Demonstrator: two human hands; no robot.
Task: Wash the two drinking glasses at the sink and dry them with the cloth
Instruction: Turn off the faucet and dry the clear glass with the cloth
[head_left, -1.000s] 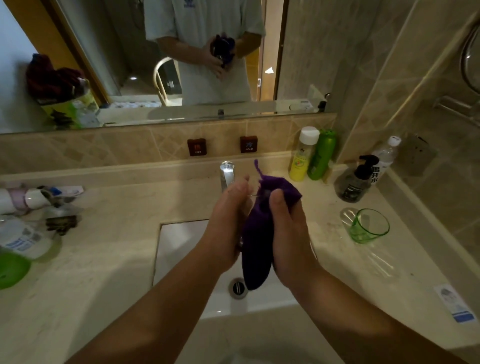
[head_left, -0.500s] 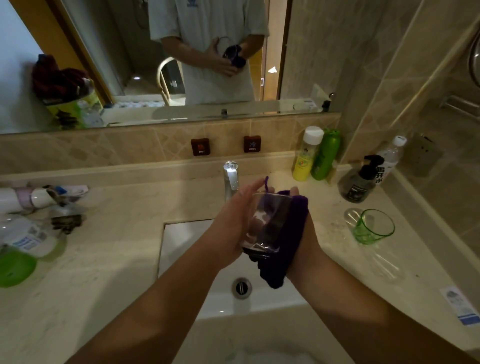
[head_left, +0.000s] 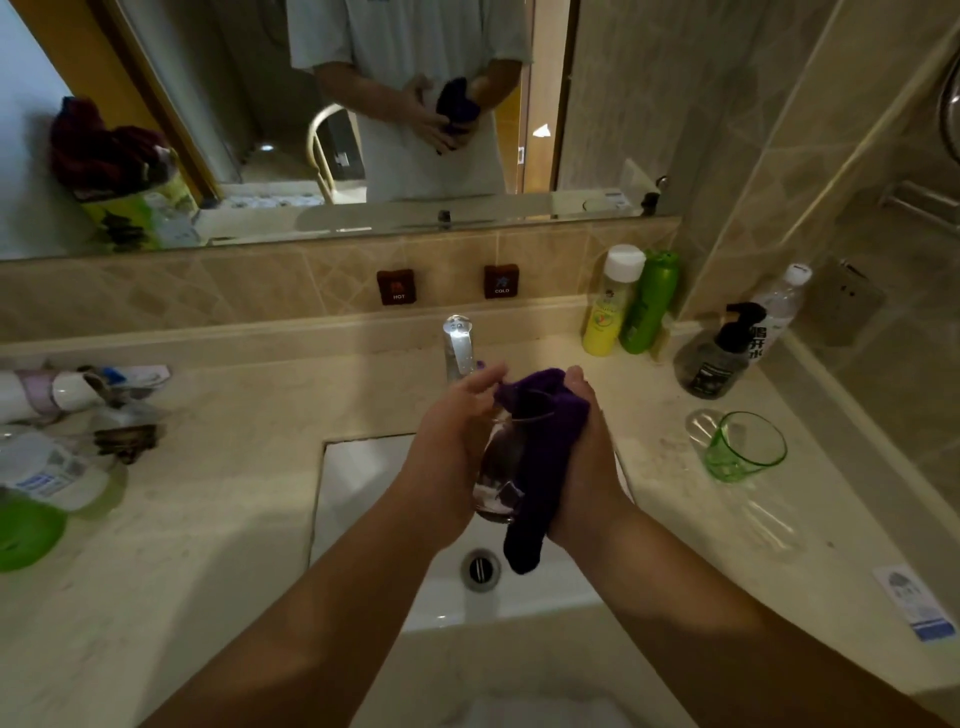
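Over the white sink basin (head_left: 358, 483) I hold a clear drinking glass (head_left: 500, 470) upright in my left hand (head_left: 451, 441). A purple cloth (head_left: 540, 457) drapes over the glass's rim and right side, and my right hand (head_left: 587, 457) presses it against the glass. The cloth's lower end hangs above the drain (head_left: 480, 570). A green drinking glass (head_left: 744, 446) stands on the counter to the right, apart from both hands.
The chrome tap (head_left: 458, 345) rises just behind my hands. Yellow and green bottles (head_left: 628, 301), a dark pump bottle (head_left: 719, 358) and a water bottle (head_left: 776, 312) fill the back right corner. Tubes, a clip and a green lid (head_left: 26, 535) clutter the left counter.
The cloth fully wrapped the glass a second ago; then the glass was exposed in my left hand. Now the cloth lies over its rim and right side.
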